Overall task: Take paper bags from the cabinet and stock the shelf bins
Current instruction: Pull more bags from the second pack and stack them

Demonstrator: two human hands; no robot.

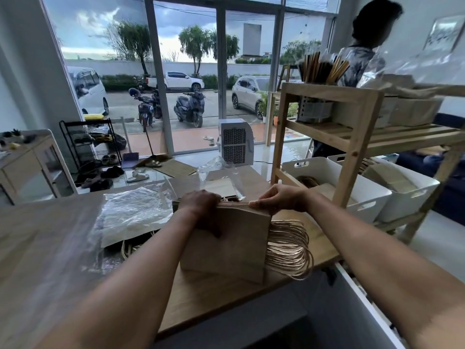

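A thick stack of brown paper bags (236, 243) stands on edge on the wooden table (50, 248), its twine handles (289, 248) fanning out to the right. My left hand (201, 210) grips the stack's top left corner, thumb down its near face. My right hand (279, 197) pinches the top right edge of the stack. More brown bags (221, 188) lie flat behind it, partly in clear plastic. To the right stands a wooden shelf (352, 137) with white bins (334, 182) (407, 195) on its lower level, brown bags inside them.
Crumpled clear plastic wrap (136, 212) lies on the table left of the stack. A person (364, 54) stands behind the shelf. The shelf's top tier holds a basket of sticks (319, 71) and boxes. A white appliance (235, 142) stands on the floor beyond the table.
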